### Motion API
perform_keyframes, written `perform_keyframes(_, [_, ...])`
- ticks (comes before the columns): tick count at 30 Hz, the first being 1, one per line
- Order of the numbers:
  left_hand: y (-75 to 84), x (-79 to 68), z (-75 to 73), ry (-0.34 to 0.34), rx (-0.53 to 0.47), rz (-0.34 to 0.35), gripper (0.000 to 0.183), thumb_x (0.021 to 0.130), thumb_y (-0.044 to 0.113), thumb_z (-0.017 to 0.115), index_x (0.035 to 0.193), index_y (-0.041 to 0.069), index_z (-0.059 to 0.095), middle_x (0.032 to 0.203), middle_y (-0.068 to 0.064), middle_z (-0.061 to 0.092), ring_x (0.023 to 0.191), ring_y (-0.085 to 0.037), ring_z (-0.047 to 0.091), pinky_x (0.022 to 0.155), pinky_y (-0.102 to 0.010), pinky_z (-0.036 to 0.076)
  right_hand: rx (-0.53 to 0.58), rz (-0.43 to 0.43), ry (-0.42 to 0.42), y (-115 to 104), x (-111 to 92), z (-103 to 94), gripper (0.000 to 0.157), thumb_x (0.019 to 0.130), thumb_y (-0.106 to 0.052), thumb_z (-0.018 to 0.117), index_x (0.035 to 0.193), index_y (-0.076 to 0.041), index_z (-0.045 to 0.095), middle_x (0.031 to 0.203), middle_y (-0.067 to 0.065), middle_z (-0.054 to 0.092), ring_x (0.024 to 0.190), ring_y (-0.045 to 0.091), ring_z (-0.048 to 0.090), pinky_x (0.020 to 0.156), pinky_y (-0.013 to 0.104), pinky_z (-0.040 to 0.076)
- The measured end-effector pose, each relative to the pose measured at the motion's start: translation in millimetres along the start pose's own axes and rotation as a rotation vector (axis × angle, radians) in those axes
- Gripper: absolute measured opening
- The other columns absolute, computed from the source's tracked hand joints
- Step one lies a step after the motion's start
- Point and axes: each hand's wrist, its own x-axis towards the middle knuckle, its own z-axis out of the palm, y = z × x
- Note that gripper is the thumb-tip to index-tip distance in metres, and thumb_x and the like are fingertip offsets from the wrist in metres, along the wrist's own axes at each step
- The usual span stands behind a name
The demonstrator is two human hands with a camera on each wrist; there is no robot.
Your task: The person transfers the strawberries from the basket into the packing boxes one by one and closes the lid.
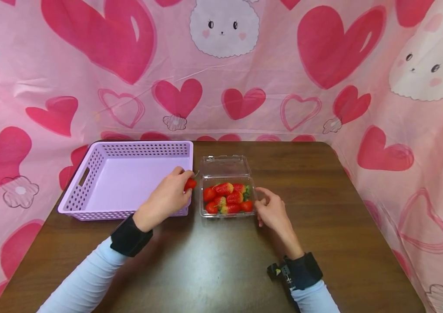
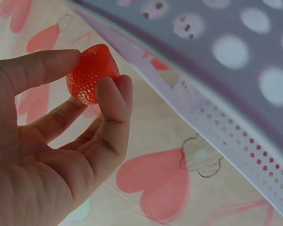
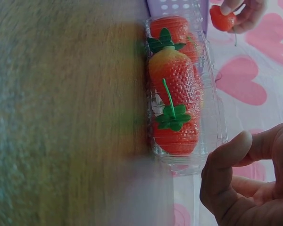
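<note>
In the left wrist view a red strawberry (image 2: 90, 73) is pinched between the thumb and fingertips of my left hand (image 1: 169, 193). The head view has that hand over the right wall of a lilac basket (image 1: 127, 176), beside a clear plastic container (image 1: 203, 215). Several strawberries (image 1: 234, 198) lie in the container, some with green leaves. Its hinged lid (image 1: 224, 166) is folded back, away from me. At the container's right side is my right hand (image 1: 274, 213), with loosely bent fingers right at the edge. In the right wrist view a strawberry with a green stem (image 3: 177, 136) shows through the plastic.
The lilac basket, with perforated walls and a handle slot (image 1: 84, 177), stands at the left on the brown wooden table (image 1: 221, 261). A pink cloth (image 1: 213, 69) with hearts and rabbits hangs behind the table and along its sides.
</note>
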Motion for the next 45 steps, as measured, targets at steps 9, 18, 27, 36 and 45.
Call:
perform_keyframes(9, [18.1,-4.6,15.4,-0.002,-0.024,0.054,0.042,0.087,0.004,0.082,0.126,-0.004,0.067,0.105,-0.017,0.06,0.087,-0.031,0.062,0.084,-0.045,0.06,0.005,0.001,0.001,0,-1,-0.2,0.048,0.098,-0.005,0.058,0.146,-0.007,0.056,0.066,0.01,0.059,0.046,0.023,0.056,0.049,0.038,0.055])
perform_keyframes(18, [32.1,-0.7,30.1,-0.053,-0.037,0.066,0.045,0.088,0.006,0.083,0.13,-0.001,0.067,0.11,-0.015,0.062,0.091,-0.028,0.063,0.09,-0.044,0.059,0.017,-0.009,0.003,1,-1,-0.8,0.048,0.098,-0.005,0.058,0.146,-0.006,0.056,0.067,0.01,0.059,0.047,0.024,0.057,0.05,0.037,0.055])
perform_keyframes(27, [39.3,-0.6,39.4,-0.069,-0.047,0.07,0.044,0.088,0.005,0.082,0.129,0.0,0.068,0.111,-0.015,0.062,0.093,-0.027,0.064,0.091,-0.042,0.059,0.007,-0.012,0.004,0,-1,-0.6,0.048,0.098,-0.005,0.058,0.146,-0.007,0.056,0.067,0.009,0.059,0.047,0.023,0.057,0.049,0.036,0.054])
perform_keyframes(36, [39.5,0.2,51.0,-0.044,-0.044,0.12,0.04,0.089,0.007,0.082,0.126,-0.001,0.069,0.105,-0.012,0.061,0.09,-0.025,0.062,0.089,-0.04,0.058,0.012,-0.015,0.0,1,-1,-1.1,0.048,0.099,-0.005,0.058,0.146,-0.007,0.056,0.068,0.01,0.059,0.047,0.023,0.057,0.049,0.036,0.053])
perform_keyframes(45, [39.2,3.7,66.0,-0.076,-0.052,0.138,0.041,0.09,0.009,0.083,0.128,0.001,0.069,0.105,-0.011,0.061,0.088,-0.023,0.063,0.09,-0.039,0.059,0.008,-0.004,0.0,1,-1,-0.1,0.047,0.099,-0.005,0.058,0.146,-0.007,0.056,0.069,0.01,0.059,0.048,0.023,0.057,0.05,0.036,0.054])
